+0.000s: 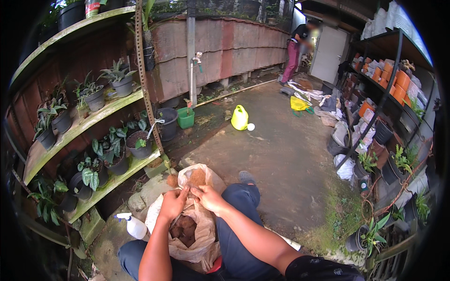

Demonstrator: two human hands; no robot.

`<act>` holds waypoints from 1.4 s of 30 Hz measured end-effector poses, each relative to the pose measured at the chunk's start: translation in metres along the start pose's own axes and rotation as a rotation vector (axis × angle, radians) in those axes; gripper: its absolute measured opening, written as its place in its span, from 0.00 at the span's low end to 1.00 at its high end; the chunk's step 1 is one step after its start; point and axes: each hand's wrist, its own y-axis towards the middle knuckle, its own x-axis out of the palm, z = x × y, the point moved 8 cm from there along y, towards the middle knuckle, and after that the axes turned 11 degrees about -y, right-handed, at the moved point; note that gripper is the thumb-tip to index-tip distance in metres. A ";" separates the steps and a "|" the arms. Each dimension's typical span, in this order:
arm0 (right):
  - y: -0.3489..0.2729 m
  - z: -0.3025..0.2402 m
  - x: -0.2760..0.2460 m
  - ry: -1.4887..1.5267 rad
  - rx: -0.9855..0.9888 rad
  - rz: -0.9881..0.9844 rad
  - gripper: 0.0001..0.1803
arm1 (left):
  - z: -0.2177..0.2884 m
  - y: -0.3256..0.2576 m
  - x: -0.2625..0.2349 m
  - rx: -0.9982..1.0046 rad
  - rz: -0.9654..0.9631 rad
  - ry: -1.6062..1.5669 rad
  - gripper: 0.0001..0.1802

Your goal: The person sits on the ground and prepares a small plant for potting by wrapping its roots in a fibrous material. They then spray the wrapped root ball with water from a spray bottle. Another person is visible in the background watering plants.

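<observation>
I sit low with a pale sack (202, 236) of brown husk chunks (185, 229) between my knees. My left hand (172, 203) and my right hand (208, 197) meet above the sack's mouth, fingertips together on a small brown piece. A white spray bottle (134, 226) lies on the ground just left of the sack. Whether the piece is one lump or being pulled apart is too small to tell.
Green shelves (101, 114) on the left carry several potted plants in dark pots (139, 146). A yellow watering can (239, 117) and a green bucket (185, 117) stand on the concrete ahead. A metal rack (375, 114) with orange pots lines the right. A person (294, 52) stands far back.
</observation>
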 end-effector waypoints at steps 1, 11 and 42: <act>-0.008 -0.004 -0.007 -0.068 -0.010 0.033 0.22 | -0.001 -0.001 0.010 0.010 -0.035 -0.046 0.28; -0.028 -0.021 -0.019 -0.102 -0.009 -0.055 0.27 | 0.023 -0.012 0.024 0.257 0.071 -0.081 0.26; -0.020 -0.065 -0.028 -0.423 -0.357 -0.196 0.18 | 0.000 0.002 0.024 0.196 -0.092 -0.358 0.18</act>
